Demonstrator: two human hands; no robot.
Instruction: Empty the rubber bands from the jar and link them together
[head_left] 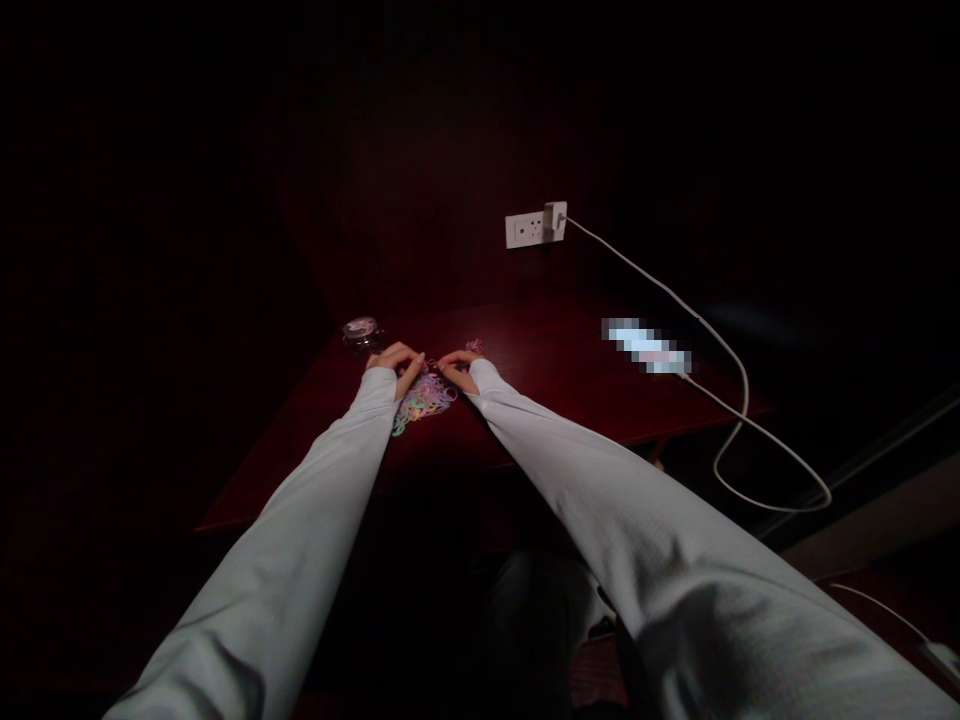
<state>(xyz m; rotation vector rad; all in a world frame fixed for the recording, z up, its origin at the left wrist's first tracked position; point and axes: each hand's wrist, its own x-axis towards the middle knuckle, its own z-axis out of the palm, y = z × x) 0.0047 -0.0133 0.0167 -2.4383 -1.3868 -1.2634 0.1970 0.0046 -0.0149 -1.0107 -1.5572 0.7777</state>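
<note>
A loose pile of small pastel elastic bands (426,397), mostly purple, green and yellow, lies on the dark red table between my wrists. Just beyond it, my left hand (396,362) pinches with thumb and forefinger. Facing it, my right hand (459,368) is pinched too, its fingertips a short way from the left ones. A thin pinkish elastic band (431,364) shows between the two sets of fingertips. A small bunch of pink bands (474,346) sits just past my right hand. Fine detail at the fingertips is too small and dark to make out.
A round clear container (361,332) with pale contents stands at the table's left edge. To the right lies a lit, blurred phone (646,346). Its white cable (742,375) loops over the table edge up to a charger (555,218) in the wall socket (523,231).
</note>
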